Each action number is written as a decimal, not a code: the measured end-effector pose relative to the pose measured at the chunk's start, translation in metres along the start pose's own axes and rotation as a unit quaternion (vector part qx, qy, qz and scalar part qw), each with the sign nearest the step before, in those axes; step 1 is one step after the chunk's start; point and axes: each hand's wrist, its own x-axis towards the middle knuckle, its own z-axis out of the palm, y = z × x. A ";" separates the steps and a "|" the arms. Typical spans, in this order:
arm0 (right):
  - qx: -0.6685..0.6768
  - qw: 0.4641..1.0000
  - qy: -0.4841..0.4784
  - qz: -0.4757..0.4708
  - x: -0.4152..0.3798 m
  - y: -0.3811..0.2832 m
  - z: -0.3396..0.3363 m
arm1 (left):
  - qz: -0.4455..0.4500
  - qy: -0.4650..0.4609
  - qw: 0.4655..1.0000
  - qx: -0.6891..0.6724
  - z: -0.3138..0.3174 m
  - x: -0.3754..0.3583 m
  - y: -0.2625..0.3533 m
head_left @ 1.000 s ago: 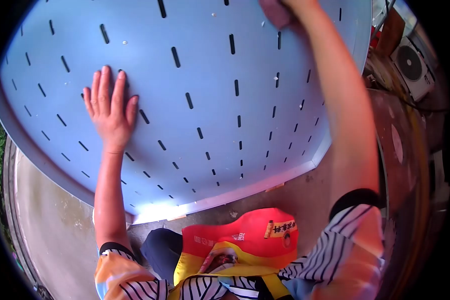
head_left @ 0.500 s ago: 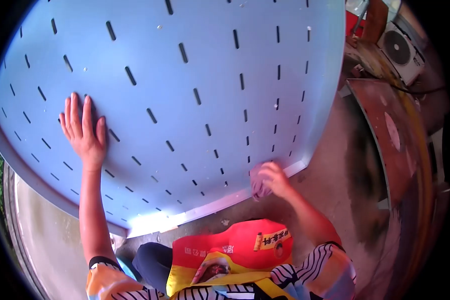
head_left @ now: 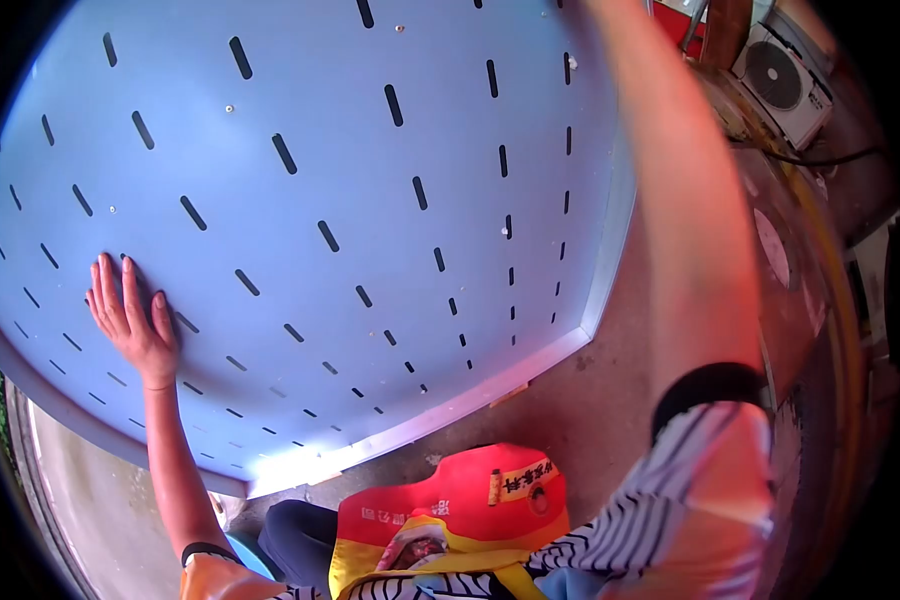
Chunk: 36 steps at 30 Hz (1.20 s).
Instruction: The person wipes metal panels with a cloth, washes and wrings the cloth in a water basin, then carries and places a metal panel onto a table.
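Note:
A large blue-grey metal panel (head_left: 300, 200) with rows of dark slots fills most of the view. My left hand (head_left: 135, 325) lies flat on its left part, fingers spread and holding nothing. The right arm (head_left: 680, 200) reaches up past the panel's right edge and is blurred. My right hand is beyond the top of the view, so whatever it holds or touches is hidden. Small pale spots and screws dot the panel's surface.
A fan unit (head_left: 782, 78) stands at the upper right, near a dark cable. Rusty sheet pieces lie along the right side. The red and yellow apron (head_left: 450, 500) covers my lap; concrete floor (head_left: 90, 480) shows at lower left.
My right hand, with a purplish cloth at the panel's lower right edge before, has swung up and out of view. In the picture, my left hand and the panel's slots sit lower.

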 end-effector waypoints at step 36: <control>0.054 0.852 -0.433 0.288 -0.459 -0.139 -0.092 | 0.007 0.039 0.999 0.000 0.006 -0.007 0.004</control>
